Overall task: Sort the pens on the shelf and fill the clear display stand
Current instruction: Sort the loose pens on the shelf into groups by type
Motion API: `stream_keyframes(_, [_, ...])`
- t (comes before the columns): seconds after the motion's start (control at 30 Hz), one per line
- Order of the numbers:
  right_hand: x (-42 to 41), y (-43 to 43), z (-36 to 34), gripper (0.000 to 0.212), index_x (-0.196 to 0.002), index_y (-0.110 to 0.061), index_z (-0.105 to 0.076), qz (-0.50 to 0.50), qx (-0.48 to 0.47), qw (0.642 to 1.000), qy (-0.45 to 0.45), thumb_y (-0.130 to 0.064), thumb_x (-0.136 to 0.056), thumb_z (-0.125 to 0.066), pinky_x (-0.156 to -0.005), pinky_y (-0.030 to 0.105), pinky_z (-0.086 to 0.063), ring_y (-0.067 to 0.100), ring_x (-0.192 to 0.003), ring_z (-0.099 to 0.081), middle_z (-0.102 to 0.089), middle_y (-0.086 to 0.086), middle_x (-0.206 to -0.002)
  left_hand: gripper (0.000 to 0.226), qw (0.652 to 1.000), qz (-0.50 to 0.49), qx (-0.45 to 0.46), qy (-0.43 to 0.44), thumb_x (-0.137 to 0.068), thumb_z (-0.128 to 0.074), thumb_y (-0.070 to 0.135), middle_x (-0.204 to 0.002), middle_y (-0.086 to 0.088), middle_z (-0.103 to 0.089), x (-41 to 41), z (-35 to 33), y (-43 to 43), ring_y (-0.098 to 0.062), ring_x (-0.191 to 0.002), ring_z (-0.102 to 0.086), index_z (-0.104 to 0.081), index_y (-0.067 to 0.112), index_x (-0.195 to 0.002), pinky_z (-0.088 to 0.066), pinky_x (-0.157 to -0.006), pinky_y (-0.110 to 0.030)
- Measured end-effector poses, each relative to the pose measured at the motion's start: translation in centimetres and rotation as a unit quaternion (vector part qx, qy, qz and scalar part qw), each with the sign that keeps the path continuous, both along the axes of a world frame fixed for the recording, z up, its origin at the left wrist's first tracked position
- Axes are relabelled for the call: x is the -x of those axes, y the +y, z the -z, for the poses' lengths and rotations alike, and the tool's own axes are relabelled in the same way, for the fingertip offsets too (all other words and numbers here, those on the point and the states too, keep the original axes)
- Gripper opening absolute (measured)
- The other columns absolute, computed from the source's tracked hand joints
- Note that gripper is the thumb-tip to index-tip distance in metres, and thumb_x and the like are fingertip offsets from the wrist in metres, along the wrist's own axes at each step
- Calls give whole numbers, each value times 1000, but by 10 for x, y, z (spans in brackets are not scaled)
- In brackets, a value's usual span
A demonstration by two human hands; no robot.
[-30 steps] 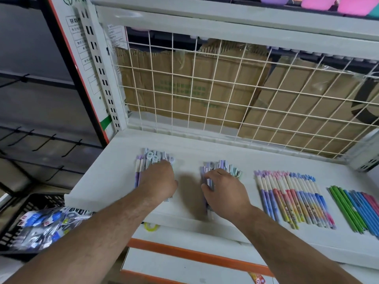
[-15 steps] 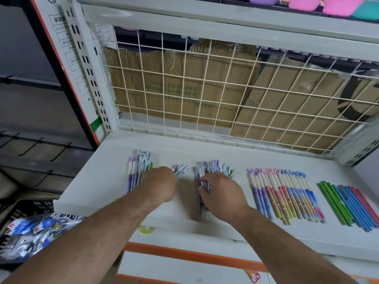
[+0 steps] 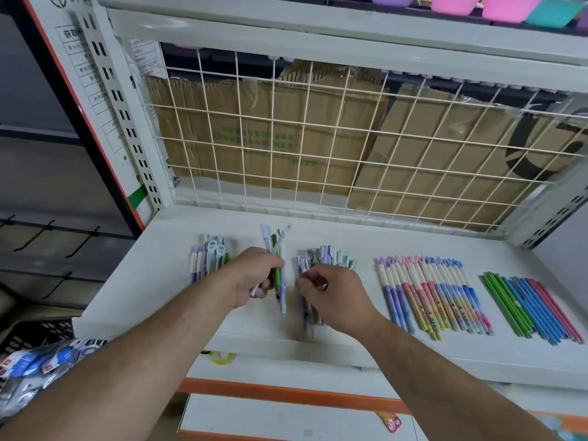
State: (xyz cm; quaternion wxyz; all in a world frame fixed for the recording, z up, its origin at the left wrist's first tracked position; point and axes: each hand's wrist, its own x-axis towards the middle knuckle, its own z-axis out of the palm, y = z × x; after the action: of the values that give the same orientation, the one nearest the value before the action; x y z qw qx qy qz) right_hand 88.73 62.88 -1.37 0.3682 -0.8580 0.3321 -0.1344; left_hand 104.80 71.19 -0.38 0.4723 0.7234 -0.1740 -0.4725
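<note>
On the white shelf (image 3: 397, 246) lie several groups of pens. My left hand (image 3: 254, 275) grips a small bunch of pens (image 3: 276, 246), lifted a little, between the left pile (image 3: 208, 256) and the middle pile (image 3: 324, 256). My right hand (image 3: 334, 297) rests on the middle pile with its fingers curled onto the pens. To the right lies a neat row of pastel pens (image 3: 429, 294), and further right a row of green, blue and pink pens (image 3: 531, 307). No clear display stand is in view.
A white wire grid (image 3: 318, 138) with cardboard behind it closes the back of the shelf. A black crate with plastic-wrapped packs (image 3: 35, 361) sits low on the left. Coloured tubs (image 3: 509, 7) stand on the shelf above. A lower shelf with an orange strip (image 3: 286, 393) lies beneath.
My left hand has taken a few pens out of the left pile and moved them right and up. My right hand has stayed on the middle pile, its fingers curling more.
</note>
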Motion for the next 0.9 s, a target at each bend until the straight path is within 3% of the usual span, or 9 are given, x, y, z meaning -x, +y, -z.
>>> stream_keyframes(0.07, [0,3,-7,20,-85,-18,-69,21,-78,996,-29,-37,-93,-69,-55,18,-42,0,-51,-51,-61,-11,-63,22,999,-10,29,40,-94,-53,3,-57,-9,-45,7,-2,0,-14,-42,-31,-54,6,-72,-18,-44,-20])
stream_keyframes(0.13, [2,5,-12,22,-85,-16,-69,38,-153,986,-49,-37,-92,-72,-47,21,-40,4,-46,-49,-60,-9,-60,23,997,0,46,62,-93,-56,3,-59,-7,-44,15,-3,-1,-15,-47,-31,-53,9,-71,-19,-45,-22])
stream_keyframes(0.33, [18,8,-13,18,-90,-6,-64,93,-219,968,-79,-18,-88,-77,-41,20,-37,12,-43,-50,-63,3,-62,7,993,57,71,75,-98,-56,10,-64,-8,-49,33,6,-14,-14,-50,-35,-55,5,-94,-22,-40,-19])
stream_keyframes(0.47, [31,9,-13,9,-92,-6,-65,142,-223,960,-96,-13,-93,-70,-41,20,-37,12,-45,-52,-63,4,-66,9,991,73,80,84,-99,-53,11,-64,-6,-50,45,10,-23,-14,-49,-35,-59,9,-93,-22,-40,-18])
stream_keyframes(0.6, [40,10,-11,5,-94,-16,-65,182,-178,961,-106,-19,-94,-69,-46,23,-40,12,-51,-55,-68,5,-72,10,988,74,91,97,-94,-54,10,-68,-7,-48,56,10,-32,-13,-46,-35,-62,12,-98,-19,-41,-19])
stream_keyframes(0.73, [48,12,-12,10,-97,-19,-62,185,-130,969,-96,-23,-94,-71,-48,22,-41,11,-52,-57,-71,8,-75,23,985,81,100,115,-90,-60,12,-83,-13,-50,62,12,-37,-12,-44,-36,-64,3,-112,-19,-38,-16])
stream_keyframes(0.83, [52,15,-18,10,-94,-17,-64,178,-124,972,-89,-23,-93,-72,-44,12,-37,-2,-45,-52,-66,0,-72,23,983,97,102,115,-92,-62,14,-76,-10,-53,63,11,-36,-12,-45,-37,-67,3,-111,-22,-37,-16])
stream_keyframes(0.9, [52,17,-22,16,-92,-17,-63,180,-131,971,-88,-26,-89,-76,-42,16,-39,0,-43,-51,-65,-1,-72,21,983,108,104,110,-95,-60,16,-74,-7,-57,66,10,-36,-11,-47,-40,-68,6,-111,-24,-38,-17])
